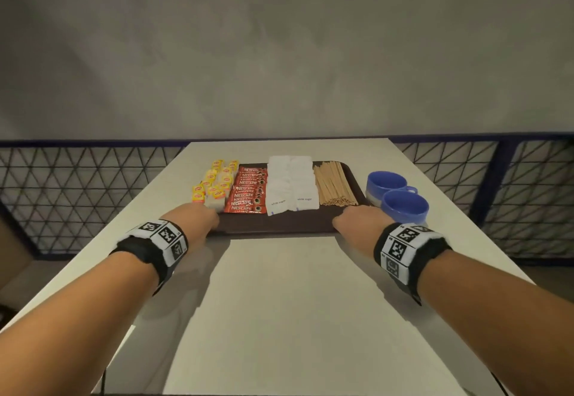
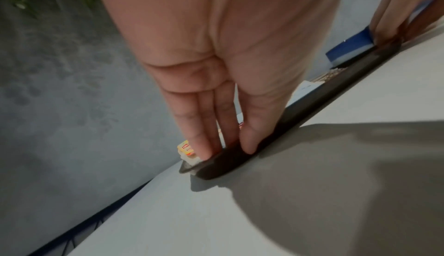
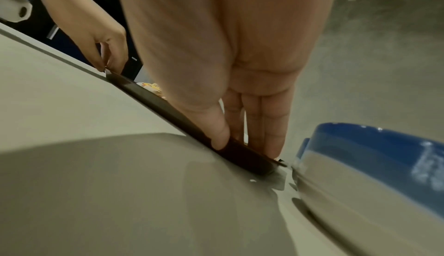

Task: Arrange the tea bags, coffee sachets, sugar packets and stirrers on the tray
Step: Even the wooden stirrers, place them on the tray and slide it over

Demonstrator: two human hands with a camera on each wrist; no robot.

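Tray (image 1: 279,223) | near corners pinched | left hand (image 1: 198,214) | right hand (image 1: 357,217)

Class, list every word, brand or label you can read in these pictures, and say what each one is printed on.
"NESCAFE": on the red coffee sachets.
"white sugar": on the white sugar packets.
Red logo on the yellow tea bags: too small to read.
Square black-and-white codes on the wristbands: patterns, no words.

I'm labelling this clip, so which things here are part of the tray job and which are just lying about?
Part of the job:
tray
tea bags
coffee sachets
sugar packets
stirrers
left hand and right hand, both pinching the tray's near rim

Lying about:
two blue cups
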